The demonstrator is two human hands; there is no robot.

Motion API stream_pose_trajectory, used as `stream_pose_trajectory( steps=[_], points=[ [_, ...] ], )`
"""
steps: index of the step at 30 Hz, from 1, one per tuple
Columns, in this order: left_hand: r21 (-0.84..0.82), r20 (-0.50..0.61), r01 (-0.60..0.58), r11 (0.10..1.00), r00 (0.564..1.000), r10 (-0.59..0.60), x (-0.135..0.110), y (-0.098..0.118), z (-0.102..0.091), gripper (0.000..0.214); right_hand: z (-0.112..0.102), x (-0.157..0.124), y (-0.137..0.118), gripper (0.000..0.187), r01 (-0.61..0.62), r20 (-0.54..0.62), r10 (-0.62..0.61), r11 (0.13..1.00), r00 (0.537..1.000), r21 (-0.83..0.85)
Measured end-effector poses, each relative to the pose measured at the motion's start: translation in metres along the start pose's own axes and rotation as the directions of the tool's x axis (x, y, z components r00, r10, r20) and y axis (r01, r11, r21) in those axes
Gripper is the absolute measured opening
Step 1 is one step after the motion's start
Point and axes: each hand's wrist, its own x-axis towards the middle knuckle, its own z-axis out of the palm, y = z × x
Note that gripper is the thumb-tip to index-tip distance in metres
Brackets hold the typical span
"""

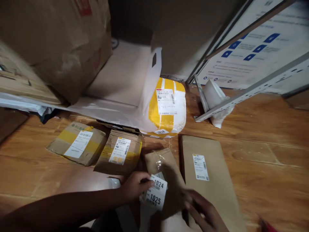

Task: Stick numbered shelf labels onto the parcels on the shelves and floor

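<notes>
My left hand (137, 186) pinches a white sheet of number labels (158, 194) printed 1024 and 1025. The sheet is above a narrow brown cardboard box (159, 161), covering part of it. My right hand (205, 209) is beside that box's right edge, slightly blurred. Its thumb and forefinger are apart, and I see nothing between them. A large flat cardboard parcel (212, 161) with a shipping label lies just beyond and partly under the right hand in view.
Two taped cardboard boxes, one left (79, 143) and one nearer (119, 151), lie on the wood floor. A yellow-and-white wrapped parcel (166, 106) bears a 1024 label. A big carton (55, 45) stands upper left. A perforated metal rail (253, 87) slants across the right.
</notes>
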Motion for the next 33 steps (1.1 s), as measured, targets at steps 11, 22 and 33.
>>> stream_pose_trajectory(
  steps=[11,22,33],
  points=[
    [-0.475,-0.197,-0.027,0.88,0.977,-0.076,-0.029,-0.022,-0.03,0.041,0.097,0.089,-0.092,0.028,-0.084,0.275,0.013,0.966,0.961,0.246],
    [-0.118,-0.348,0.268,0.956,0.89,-0.293,-0.064,-0.107,-0.026,0.033,0.198,0.047,-0.017,0.019,-0.128,0.074,0.116,0.976,0.99,0.178],
    [0.026,-0.539,0.349,0.937,0.794,-0.281,-0.09,-0.141,-0.048,0.037,0.296,0.051,-0.005,0.027,0.019,-0.313,0.066,0.965,0.948,0.261]
  ],
)
